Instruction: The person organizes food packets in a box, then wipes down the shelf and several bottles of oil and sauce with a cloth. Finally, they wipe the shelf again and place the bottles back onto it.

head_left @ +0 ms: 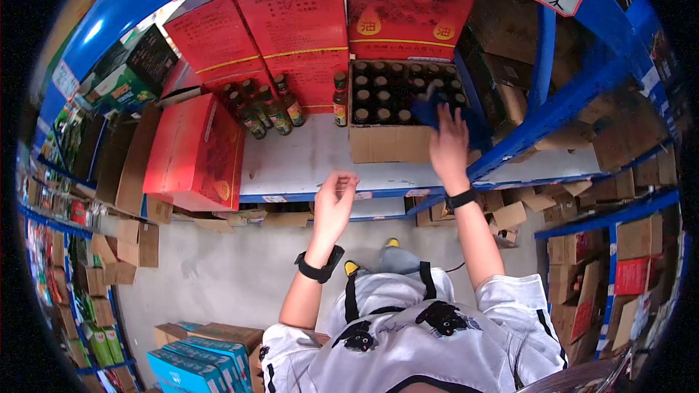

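My right hand (449, 147), a little smeared by motion, reaches over the right side of an open carton (397, 144) on the shelf. Its fingers are on a dark blue cloth (475, 129), which lies over the carton's right edge. Rows of dark bottles with round caps (382, 96) fill that carton. In front of the shelf edge hovers my left hand (335, 202), fingers loosely bent and nothing visible in them. One labelled bottle (340, 102) stands just left of the carton. Several more bottles (273, 110) are grouped farther left.
Red boxes (291, 22) are stacked behind the bottles, and another red box (191, 149) stands at the shelf's left. A blue upright (542, 58) and slanted beam (550, 120) border the right side. Blue packs (193, 367) and cartons stand on the floor behind at left.
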Demonstrator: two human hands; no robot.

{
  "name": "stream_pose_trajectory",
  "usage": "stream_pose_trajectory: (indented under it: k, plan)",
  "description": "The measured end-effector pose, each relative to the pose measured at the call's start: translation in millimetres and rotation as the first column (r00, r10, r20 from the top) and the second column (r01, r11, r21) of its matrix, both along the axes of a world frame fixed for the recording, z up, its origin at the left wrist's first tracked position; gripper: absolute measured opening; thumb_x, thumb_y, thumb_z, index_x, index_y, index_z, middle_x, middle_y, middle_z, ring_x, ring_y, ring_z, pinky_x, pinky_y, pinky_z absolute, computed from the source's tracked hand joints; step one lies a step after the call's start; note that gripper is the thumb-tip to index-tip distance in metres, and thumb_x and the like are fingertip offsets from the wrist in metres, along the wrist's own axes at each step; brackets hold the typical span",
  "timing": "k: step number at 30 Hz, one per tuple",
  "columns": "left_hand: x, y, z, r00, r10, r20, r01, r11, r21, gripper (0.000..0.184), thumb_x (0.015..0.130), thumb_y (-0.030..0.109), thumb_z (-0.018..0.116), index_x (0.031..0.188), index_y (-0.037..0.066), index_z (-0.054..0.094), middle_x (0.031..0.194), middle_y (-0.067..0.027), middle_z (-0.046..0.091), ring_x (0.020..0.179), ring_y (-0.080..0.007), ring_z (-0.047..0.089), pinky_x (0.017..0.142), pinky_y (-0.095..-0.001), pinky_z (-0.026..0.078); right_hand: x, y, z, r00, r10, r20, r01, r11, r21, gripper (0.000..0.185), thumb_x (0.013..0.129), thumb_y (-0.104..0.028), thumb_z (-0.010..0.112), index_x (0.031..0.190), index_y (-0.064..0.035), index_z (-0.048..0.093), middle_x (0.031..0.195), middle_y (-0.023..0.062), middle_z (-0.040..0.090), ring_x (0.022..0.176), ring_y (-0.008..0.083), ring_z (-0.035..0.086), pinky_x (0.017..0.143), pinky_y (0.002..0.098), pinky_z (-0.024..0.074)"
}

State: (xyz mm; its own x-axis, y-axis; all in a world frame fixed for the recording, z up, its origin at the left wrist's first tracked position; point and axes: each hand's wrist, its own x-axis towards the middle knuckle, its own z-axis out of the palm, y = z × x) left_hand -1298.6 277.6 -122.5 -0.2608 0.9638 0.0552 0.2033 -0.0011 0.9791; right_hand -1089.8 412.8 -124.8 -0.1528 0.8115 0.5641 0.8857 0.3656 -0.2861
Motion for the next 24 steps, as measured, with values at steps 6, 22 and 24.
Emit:
stream_pose_trajectory:
  k: [6,22,24]
  plan:
    - [2,17,4,0.987,0.022,-0.162,0.0,0.991,0.136,0.015,0.086,0.01,0.052,0.097,0.001,0.055,0.094,-0.0099,0.061,0.091,-0.0198,0.059,0.074,-0.0302,0.047,-32,-16,4,0.992,-0.073,0.105,0.072,0.997,0.016,0.055,0.076,-0.009,0.052,0.13,-0.0036,0.04,0.137,0.015,0.036,0.131,0.0367,0.023,0.106,0.0477,0.0189]
    - [-17,15,-16,0.996,0.034,-0.086,-0.032,0.999,0.016,0.015,0.083,0.005,0.051,0.096,-0.002,0.054,0.092,-0.0126,0.059,0.085,-0.0203,0.059,0.07,-0.0294,0.047,-137,-27,2,0.936,0.35,0.035,-0.348,0.937,-0.04,0.056,0.07,-0.008,0.058,0.125,-0.0046,0.046,0.137,0.0114,0.037,0.13,0.032,0.026,0.105,0.0464,0.0238]
    - [-18,19,-19,0.995,0.035,-0.092,-0.034,0.999,0.018,0.015,0.083,0.005,0.051,0.096,-0.002,0.054,0.092,-0.012,0.059,0.085,-0.02,0.059,0.069,-0.0293,0.047,-120,-23,9,0.887,0.461,-0.021,-0.461,0.884,-0.079,0.058,0.07,-0.009,0.059,0.126,-0.0109,0.046,0.137,0.0058,0.038,0.13,0.0295,0.028,0.103,0.0443,0.0277]
